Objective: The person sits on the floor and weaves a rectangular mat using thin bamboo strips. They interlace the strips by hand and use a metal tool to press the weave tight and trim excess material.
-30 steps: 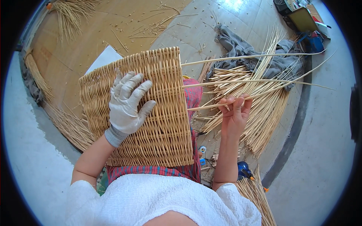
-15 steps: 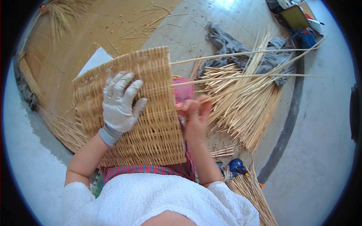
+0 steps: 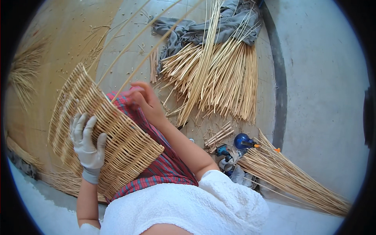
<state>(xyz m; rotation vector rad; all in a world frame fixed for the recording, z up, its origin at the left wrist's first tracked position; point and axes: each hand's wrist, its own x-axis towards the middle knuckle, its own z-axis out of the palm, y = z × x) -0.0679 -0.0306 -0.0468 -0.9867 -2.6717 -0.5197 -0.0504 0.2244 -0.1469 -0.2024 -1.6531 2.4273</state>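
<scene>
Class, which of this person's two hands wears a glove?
The left hand, laid against the woven wicker panel, wears a whitish glove with a grey cuff; the right hand, beyond the panel's edge, is bare.

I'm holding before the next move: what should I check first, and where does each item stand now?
1. White-gloved left hand laid on the tan woven wicker panel: ok.
2. Both hands gloved: not ok; the right hand is bare.
3. Right hand gripping a rod: cannot tell.
4. Long pale rods projecting from the panel's edge: ok.
5. Panel square to the red checked cloth at the lap: not ok; it slants.
</scene>
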